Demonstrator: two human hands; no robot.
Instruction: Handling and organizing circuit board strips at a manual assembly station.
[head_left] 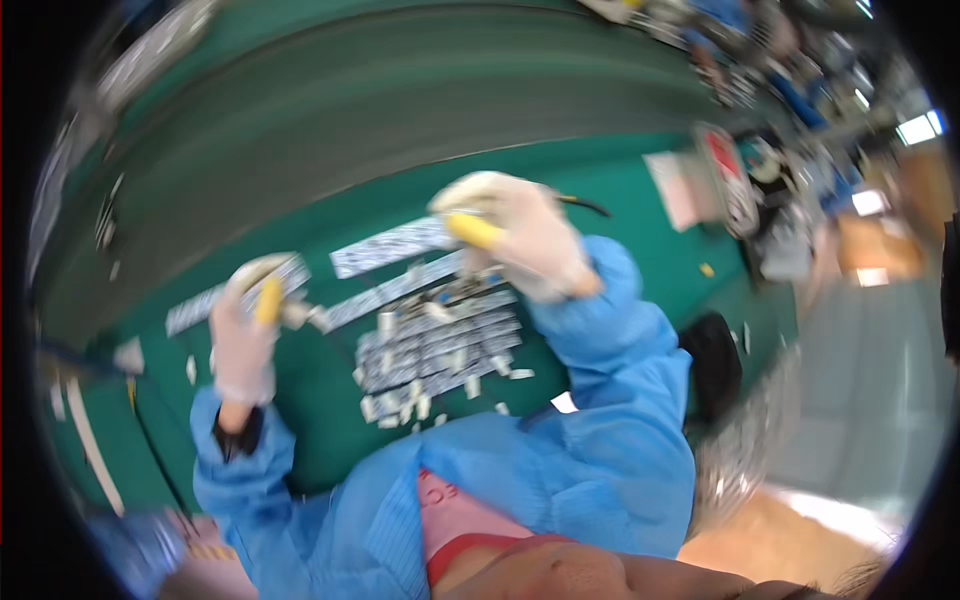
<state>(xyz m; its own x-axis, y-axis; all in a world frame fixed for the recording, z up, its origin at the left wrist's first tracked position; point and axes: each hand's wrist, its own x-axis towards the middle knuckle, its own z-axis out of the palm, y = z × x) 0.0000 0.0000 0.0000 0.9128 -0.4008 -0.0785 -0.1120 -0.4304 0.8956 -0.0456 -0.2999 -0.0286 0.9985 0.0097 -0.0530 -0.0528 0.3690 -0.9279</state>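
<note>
Both hands wear pale gloves with yellow finger covers, and motion blurs them. My left hand [245,335] is closed, thumb against fingers, on a grey-white patterned strip [195,312] at the left of the green mat. Small white pieces lie by its fingertips. Farther right, my right hand [525,235] is curled closed at the right end of another patterned strip [385,248]. A third, narrower strip [395,288] runs just below that one. Nearer me lies a block of patterned strips [440,345], with several small white pieces [415,400] on and around it.
The green mat [320,410] covers the bench. A dark thin tool or cable [587,205] lies beyond my right hand. At the right are a pale sheet [675,190], a red-and-white box [728,180] and a black object [712,365]. A dark raised band [400,110] runs along the back.
</note>
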